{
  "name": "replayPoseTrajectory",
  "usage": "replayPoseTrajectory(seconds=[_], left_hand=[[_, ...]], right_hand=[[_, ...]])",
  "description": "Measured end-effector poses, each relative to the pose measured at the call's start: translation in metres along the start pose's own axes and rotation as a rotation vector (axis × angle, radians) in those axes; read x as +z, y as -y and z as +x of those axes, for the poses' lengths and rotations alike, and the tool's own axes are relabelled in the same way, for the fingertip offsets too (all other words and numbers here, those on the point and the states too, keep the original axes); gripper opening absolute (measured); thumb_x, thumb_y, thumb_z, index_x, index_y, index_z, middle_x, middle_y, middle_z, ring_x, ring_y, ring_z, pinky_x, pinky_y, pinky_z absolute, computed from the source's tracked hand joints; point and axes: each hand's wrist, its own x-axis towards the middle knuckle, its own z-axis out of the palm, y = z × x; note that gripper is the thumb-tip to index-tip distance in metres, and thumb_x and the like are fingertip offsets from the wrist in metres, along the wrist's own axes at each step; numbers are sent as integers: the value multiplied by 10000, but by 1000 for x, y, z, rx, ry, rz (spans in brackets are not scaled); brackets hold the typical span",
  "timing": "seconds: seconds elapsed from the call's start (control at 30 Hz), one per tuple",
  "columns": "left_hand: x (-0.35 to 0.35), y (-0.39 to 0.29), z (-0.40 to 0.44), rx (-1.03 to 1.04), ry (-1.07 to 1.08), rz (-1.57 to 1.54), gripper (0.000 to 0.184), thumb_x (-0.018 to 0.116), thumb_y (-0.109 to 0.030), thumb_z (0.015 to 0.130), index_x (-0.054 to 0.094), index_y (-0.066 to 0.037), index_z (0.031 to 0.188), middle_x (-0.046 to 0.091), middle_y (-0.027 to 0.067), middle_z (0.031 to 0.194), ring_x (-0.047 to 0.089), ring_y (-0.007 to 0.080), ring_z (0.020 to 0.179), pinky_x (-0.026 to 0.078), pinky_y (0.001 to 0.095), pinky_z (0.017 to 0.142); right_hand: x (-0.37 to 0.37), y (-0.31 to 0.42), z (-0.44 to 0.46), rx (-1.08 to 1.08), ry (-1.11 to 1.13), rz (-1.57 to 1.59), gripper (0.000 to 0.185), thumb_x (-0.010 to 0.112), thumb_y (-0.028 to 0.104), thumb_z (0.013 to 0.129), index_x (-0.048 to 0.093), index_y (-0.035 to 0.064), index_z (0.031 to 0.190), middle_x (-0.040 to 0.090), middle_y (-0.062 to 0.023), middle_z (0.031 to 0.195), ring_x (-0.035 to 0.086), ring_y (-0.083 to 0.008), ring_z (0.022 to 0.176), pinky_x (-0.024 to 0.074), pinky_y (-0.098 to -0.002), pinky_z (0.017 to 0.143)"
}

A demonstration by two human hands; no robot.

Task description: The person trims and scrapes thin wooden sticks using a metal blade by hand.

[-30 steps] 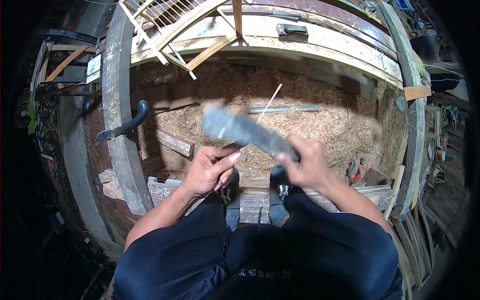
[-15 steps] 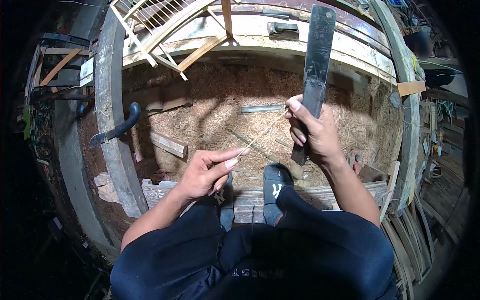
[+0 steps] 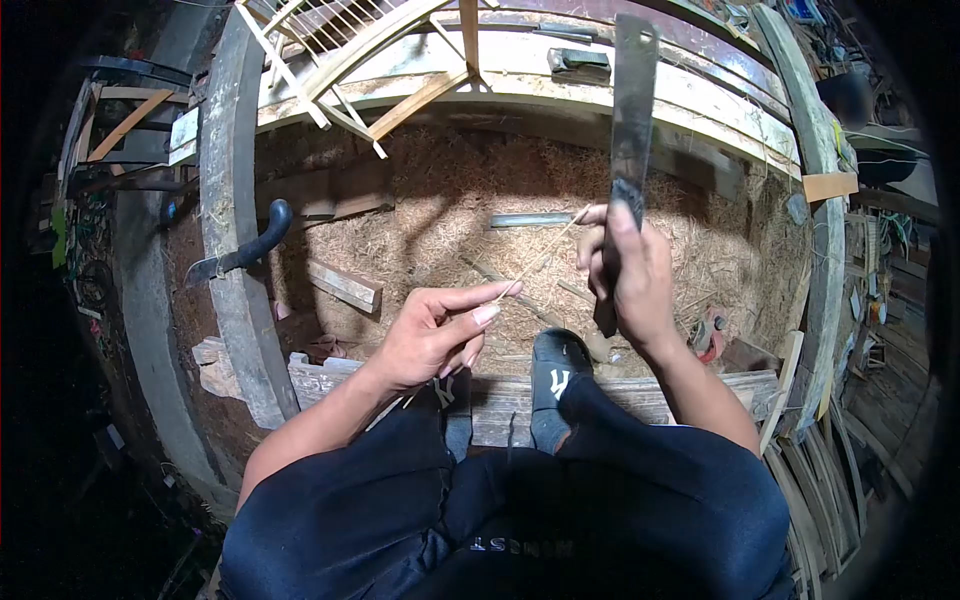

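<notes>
My left hand pinches a thin, pale bamboo stick between thumb and fingertips. The stick slants up to the right, where its far end meets the fingertips of my right hand. That hand is closed around the dark handle of a machete, whose broad, blunt-ended blade points up and away from me with a small hole near the tip. The blade looks slightly blurred. Below my left palm a short pale tail, seemingly of the same stick, shows above my dark trousers.
A curved black-handled knife rests on the left beam. Across the far plank lie a slatted wooden frame and a black metal tool. Shavings, a wood block and a grey bar cover the ground before my slippers.
The machete blade has turned more edge-on, and my right fingers have shifted along its handle. A tail of stick now shows below my left hand. The view has shifted slightly.
</notes>
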Motion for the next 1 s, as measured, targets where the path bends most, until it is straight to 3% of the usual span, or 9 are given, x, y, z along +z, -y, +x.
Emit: replayPoseTrajectory(seconds=[0.13, 0.27, 0.43, 0.53, 0.63, 0.7, 0.77, 0.83, 1.0], left_hand=[[-3, 5, 1, 38, -18, -42, 385, 530, -133, 1007, 530, -6, 1371, 541, 4, 583, 386, 35, 410, 316, 187, 409], [-7, 6, 0, -17, -62, -72, 368, 537, -81, 978, 562, -10, 1339, 544, 10, 582, 420, 47, 423, 346, 198, 421], [-2, 8, -6, -77, -140, -218, 174, 538, -37, 945, 609, 56, 1074, 581, 65, 604, 416, 70, 385, 344, 197, 397], [-9, 9, -4, 10, -140, -154, 171, 560, -46, 946, 604, 68, 1065, 566, 68, 592, 399, 60, 376, 340, 198, 396], [-3, 8, -11, -75, -180, -281, 185, 561, -38, 935, 601, 80, 1072, 571, 82, 601, 409, 71, 376, 331, 206, 387], [-12, 15, -5, -31, -187, -156, 337, 538, -50, 948, 582, 11, 1277, 590, 79, 625, 422, 68, 381, 337, 204, 392], [-14, 12, -5, -33, -106, -163, 361, 538, -37, 941, 576, 8, 1298, 597, 80, 631, 428, 66, 380, 335, 207, 388], [-5, 10, -11, -26, -215, -225, 323, 551, -75, 963, 586, 54, 1256, 594, 76, 616, 411, 58, 371, 312, 208, 383], [-7, 6, -6, -28, -144, -143, 275, 533, -77, 957, 594, 60, 1186, 555, 62, 569, 383, 54, 355, 323, 202, 391]], right_hand=[[2, -27, -20, -180, 131, -238, 502, 363, 466, 1046, 581, 26, 946, 504, -1, 613, 452, -100, 513, 360, -283, 465], [9, -37, -33, -285, 273, -507, 426, 581, 408, 966, 561, -9, 882, 569, -141, 622, 575, -254, 524, 447, -374, 485], [17, -29, -39, -490, 372, -645, 289, 703, 229, 881, 558, -16, 831, 554, -156, 611, 548, -256, 491, 424, -376, 476], [17, -24, -37, -316, 295, -645, 317, 698, 243, 881, 537, -2, 761, 530, -148, 562, 536, -243, 457, 424, -383, 450], [17, -32, -42, -461, 368, -728, 333, 681, 256, 896, 528, 1, 744, 513, -133, 545, 535, -214, 456, 422, -375, 443], [15, -28, -39, -352, 402, -764, 339, 678, 263, 898, 531, 1, 741, 505, -124, 536, 534, -209, 451, 419, -373, 438], [16, -26, -37, -274, 268, -642, 346, 694, 270, 884, 533, 0, 739, 503, -127, 534, 537, -224, 449, 420, -382, 433], [17, -29, -42, -424, 365, -699, 343, 694, 267, 885, 536, -6, 752, 512, -134, 538, 539, -242, 445, 418, -385, 437], [15, -27, -36, -226, 262, -652, 337, 713, 260, 865, 536, -5, 756, 525, -143, 536, 559, -261, 453, 424, -394, 444]])
